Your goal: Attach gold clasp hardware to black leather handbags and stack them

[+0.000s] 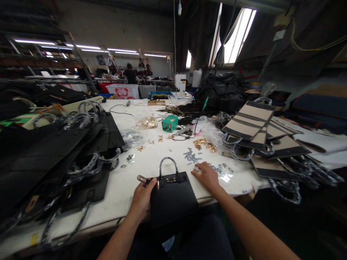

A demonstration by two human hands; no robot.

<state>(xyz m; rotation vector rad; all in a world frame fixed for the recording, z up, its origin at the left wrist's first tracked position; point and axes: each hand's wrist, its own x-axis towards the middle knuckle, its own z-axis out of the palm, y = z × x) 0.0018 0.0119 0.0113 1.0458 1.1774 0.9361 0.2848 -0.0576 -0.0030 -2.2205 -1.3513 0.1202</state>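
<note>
A black handbag panel [173, 196] lies at the table's front edge, its handle [168, 159] wrapped in clear plastic and pointing away from me. Gold-coloured hardware [171, 180] sits near its top. My left hand [143, 193] is closed on a black strap [143, 179] with a metal plate at its end, at the panel's upper left corner. To the right, my right hand [206, 176] rests low over the table, fingers pinched around a small shiny metal piece [195, 169]. Close beyond it lie loose grey metal plates [192, 156] and brighter silver ones [225, 176].
Stacked black bag panels [89, 151] cover the left side; beige-and-black panels [251, 121] with wrapped handles are piled right. Farther back are a green box [170, 124] with a cable, gold fittings [204, 144], a bag of fittings [147, 122] and plastic wrap [207, 130].
</note>
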